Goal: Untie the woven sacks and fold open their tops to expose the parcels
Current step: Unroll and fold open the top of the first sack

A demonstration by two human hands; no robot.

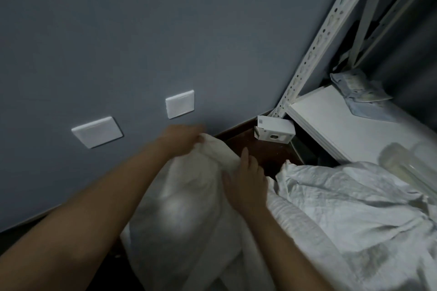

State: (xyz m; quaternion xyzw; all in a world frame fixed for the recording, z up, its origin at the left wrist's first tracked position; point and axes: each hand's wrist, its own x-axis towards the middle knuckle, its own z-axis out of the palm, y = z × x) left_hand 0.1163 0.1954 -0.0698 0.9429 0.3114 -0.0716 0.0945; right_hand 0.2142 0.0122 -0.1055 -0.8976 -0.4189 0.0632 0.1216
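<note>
The left hand (183,136), reaching up to the centre of the frame, has its fingers curled over the bunched top of the nearer woven sack (189,196) and grips the fabric there, though blur hides the exact pinch; the right hand (246,179), a little lower and to the right, lies with straight fingers flat against the sack's upper side, holding nothing. The two hands are apart, one at the sack's mouth and one on its shoulder. That sack stands in the lower centre of the frame, close to the grey wall (142,30), and its top looks gathered rather than folded open; whether a tie remains on it cannot be told. To do this step well, I would judge the flat hand should steady the body while the gripping hand works the neck loose, then both should roll the rim outward and down evenly so the woven cloth stays turned back. No parcels show in it. A second sack (354,208) lies crumpled at the lower right, its contents also hidden. A small white box (275,130) sits right of centre by the foot of a metal shelf rack (314,49)
</note>
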